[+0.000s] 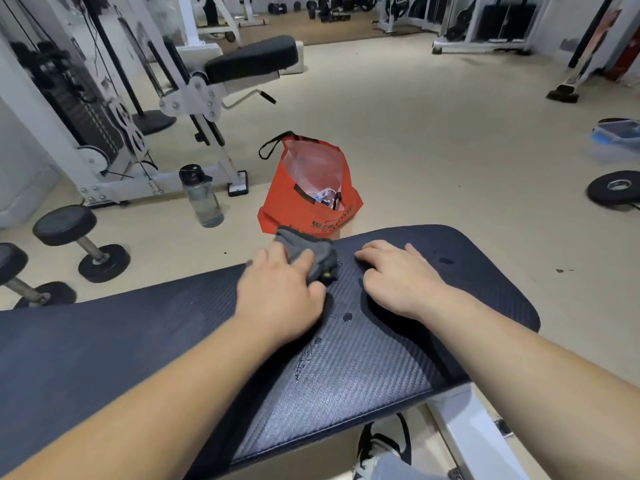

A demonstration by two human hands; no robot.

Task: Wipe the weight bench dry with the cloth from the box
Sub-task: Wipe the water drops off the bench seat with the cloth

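Observation:
The dark padded weight bench stretches across the lower half of the view, with water drops and streaks near its middle. A grey cloth lies bunched at the bench's far edge. My left hand presses on it, fingers curled over the cloth. To its right, my right hand rests flat on the pad, holding nothing, fingers slightly spread. A clear plastic box with a blue lid stands on the floor at the far right.
An orange bag stands on the floor just beyond the bench. A water bottle, dumbbells and a cable machine are to the left. A weight plate lies at the right. My shoe is under the bench.

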